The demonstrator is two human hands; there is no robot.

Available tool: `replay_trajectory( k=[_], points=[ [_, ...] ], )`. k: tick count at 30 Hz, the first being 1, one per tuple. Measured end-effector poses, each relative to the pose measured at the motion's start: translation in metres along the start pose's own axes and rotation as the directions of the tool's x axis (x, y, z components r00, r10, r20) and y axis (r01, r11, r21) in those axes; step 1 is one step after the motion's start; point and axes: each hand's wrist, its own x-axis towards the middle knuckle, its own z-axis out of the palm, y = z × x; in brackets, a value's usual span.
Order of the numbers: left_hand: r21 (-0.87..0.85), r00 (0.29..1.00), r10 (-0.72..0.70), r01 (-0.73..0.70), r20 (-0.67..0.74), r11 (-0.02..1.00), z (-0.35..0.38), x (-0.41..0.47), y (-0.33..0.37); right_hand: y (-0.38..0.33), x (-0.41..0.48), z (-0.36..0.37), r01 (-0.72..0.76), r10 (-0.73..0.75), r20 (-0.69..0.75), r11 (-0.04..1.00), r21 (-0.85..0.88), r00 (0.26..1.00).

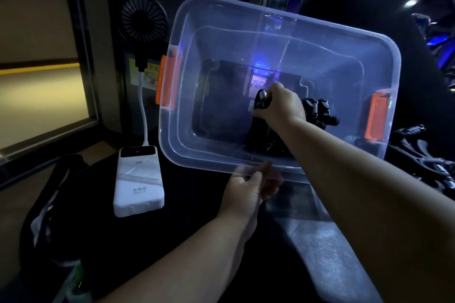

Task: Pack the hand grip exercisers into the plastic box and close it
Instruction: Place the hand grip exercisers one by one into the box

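A clear plastic box point(221, 17) with orange side latches point(168, 82) stands open in the middle, tilted toward me. My left hand point(248, 186) pinches its near rim. My right hand point(283, 103) reaches inside, closed around a black hand grip exerciser point(261, 102) near the box floor. Other black exercisers point(320, 110) lie inside at the right end of the box. More black exercisers point(423, 155) lie outside, to the right of the box. No lid is visible.
A white power bank point(139, 179) lies left of the box, cabled to a small black fan point(142, 16) behind it. Dark bags sit at the lower left point(56, 204). A black chair back point(357, 7) rises behind the box.
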Motion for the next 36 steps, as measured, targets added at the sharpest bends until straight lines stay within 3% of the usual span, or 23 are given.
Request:
replay_trajectory(
  k=[6,15,21,27,32,36],
  points=[
    [0.002,1.0,0.01,-0.01,0.003,1.0,0.001,-0.001,0.001,-0.003,0.002,0.003,-0.039,0.042,-0.042,0.997,0.061,0.998],
    [0.01,1.0,0.018,-0.018,-0.017,1.0,0.0,0.0,-0.001,0.003,0.01,0.008,0.058,-0.096,-0.074,0.914,-0.402,0.993],
    [0.043,0.999,0.036,-0.035,-0.024,0.998,-0.001,0.001,-0.003,0.006,0.008,0.018,0.15,-0.224,-0.086,0.846,-0.512,0.971],
    [0.01,0.999,0.038,-0.038,-0.023,0.999,-0.001,0.001,-0.002,0.006,0.013,0.031,0.436,-0.456,0.121,0.689,-0.579,0.882],
    [0.011,0.999,0.038,-0.038,-0.026,0.999,-0.001,0.002,-0.003,0.004,0.012,0.042,0.454,-0.397,0.26,0.549,-0.702,0.88],
    [0.026,0.999,0.03,-0.029,-0.026,0.999,-0.001,0.001,-0.002,0.003,0.013,0.044,0.442,-0.358,0.279,0.545,-0.712,0.891]
  ],
)
